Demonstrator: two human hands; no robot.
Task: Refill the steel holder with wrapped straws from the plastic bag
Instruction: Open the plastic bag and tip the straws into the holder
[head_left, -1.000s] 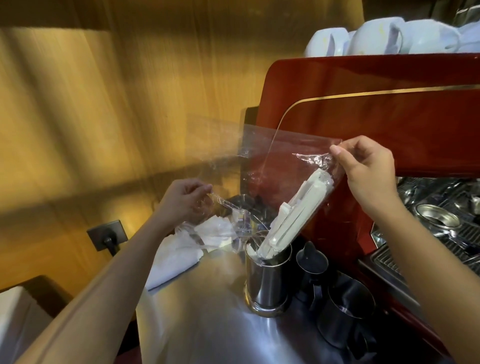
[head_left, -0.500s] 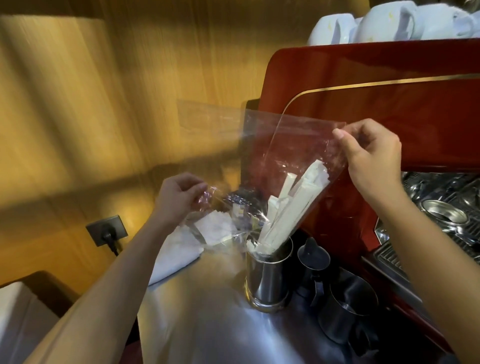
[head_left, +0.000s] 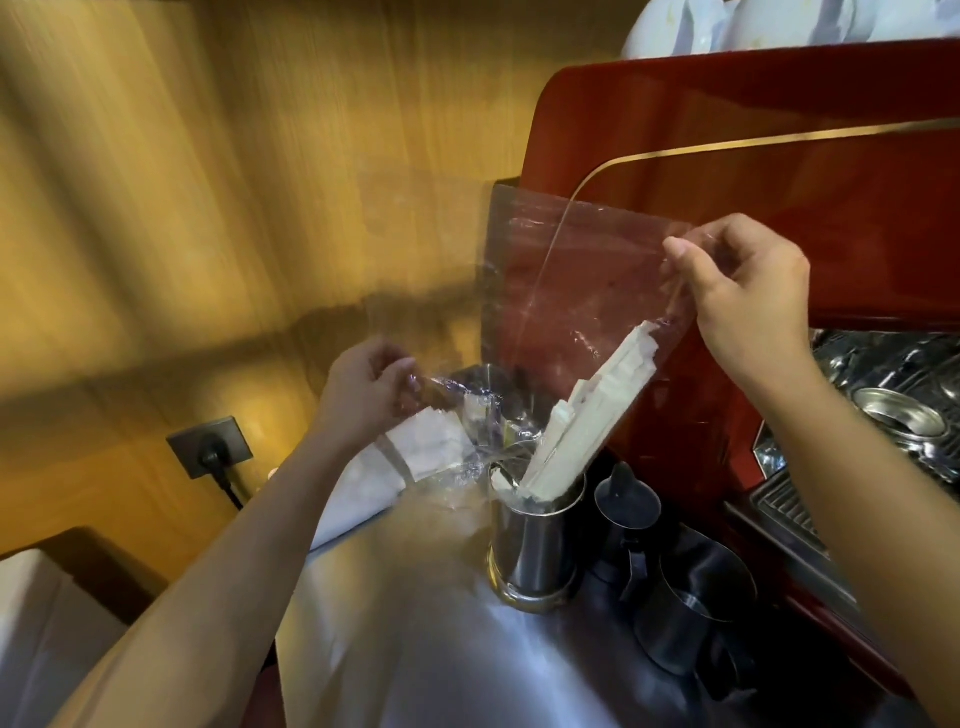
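Both hands pinch the clear plastic bag (head_left: 582, 280): right hand (head_left: 748, 296) high, left hand (head_left: 363, 389) low; white wrapped straws (head_left: 587, 410) slide into the round shiny steel holder (head_left: 535, 551), so tip gently and keep the bag's mouth over the rim

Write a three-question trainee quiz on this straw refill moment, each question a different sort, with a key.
1. True or false: the wrapped straws lie flat on the counter.
2. Which hand pinches the plastic bag at its higher corner? A) left hand B) right hand
3. Fill in: the straws' lower ends sit inside the steel ____.

Key: 1 false, they lean tilted from the holder up into the bag; 2 B; 3 holder.
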